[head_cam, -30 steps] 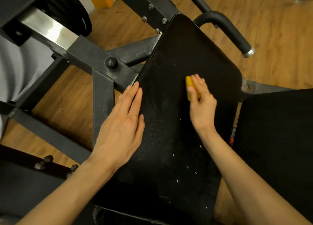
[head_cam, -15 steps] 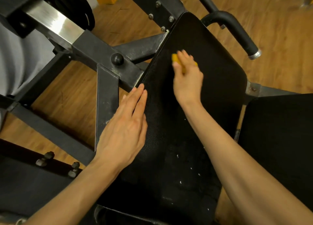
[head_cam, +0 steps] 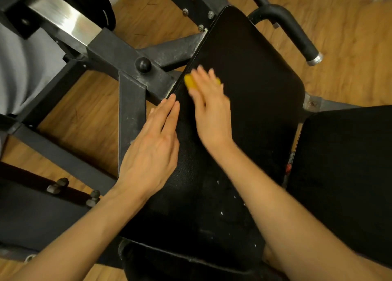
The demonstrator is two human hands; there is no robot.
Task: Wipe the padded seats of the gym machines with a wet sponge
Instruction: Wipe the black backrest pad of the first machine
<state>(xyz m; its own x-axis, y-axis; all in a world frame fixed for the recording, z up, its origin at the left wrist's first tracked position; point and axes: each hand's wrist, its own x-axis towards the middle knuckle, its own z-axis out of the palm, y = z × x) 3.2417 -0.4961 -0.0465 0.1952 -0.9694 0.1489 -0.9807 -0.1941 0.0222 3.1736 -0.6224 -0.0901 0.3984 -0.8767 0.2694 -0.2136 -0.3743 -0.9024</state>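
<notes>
Both hands (head_cam: 148, 151) (head_cam: 210, 113) lie palm-down, fingers extended.

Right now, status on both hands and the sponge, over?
Right hand pressing yellow sponge on the black seat pad, near its left edge. Left hand flat on that edge, bracing. Nothing blocking the pad.
</notes>
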